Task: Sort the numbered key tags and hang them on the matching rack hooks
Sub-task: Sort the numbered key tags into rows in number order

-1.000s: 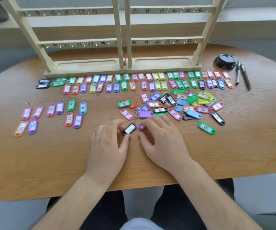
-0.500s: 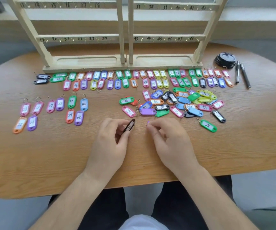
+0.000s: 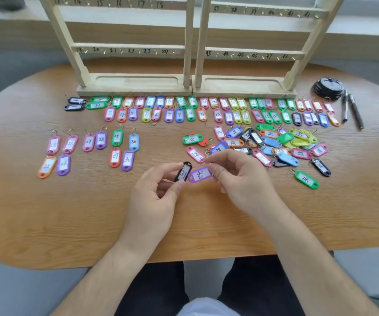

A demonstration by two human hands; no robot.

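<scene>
My left hand (image 3: 154, 197) pinches a black tag marked 31 (image 3: 183, 172) between thumb and fingers, a little above the table. My right hand (image 3: 241, 181) pinches a purple tag marked 32 (image 3: 200, 174) by its ring end, right beside the black one. Two wooden racks (image 3: 190, 49) with numbered hooks stand at the back. Sorted tags lie in two rows (image 3: 184, 110) before the racks, and pairs 25 to 30 (image 3: 92, 149) lie at the left. A loose pile of tags (image 3: 270, 144) lies just beyond my right hand.
A green tag (image 3: 306, 179) lies alone at the right of the pile. A stack of black lids (image 3: 328, 87) and two pens (image 3: 352, 108) sit at the far right. The oval wooden table (image 3: 47, 224) ends close to my body.
Both hands lifted off the table with their tags. The black tag turned so its label faces me, and the purple tag came into view in my right hand.
</scene>
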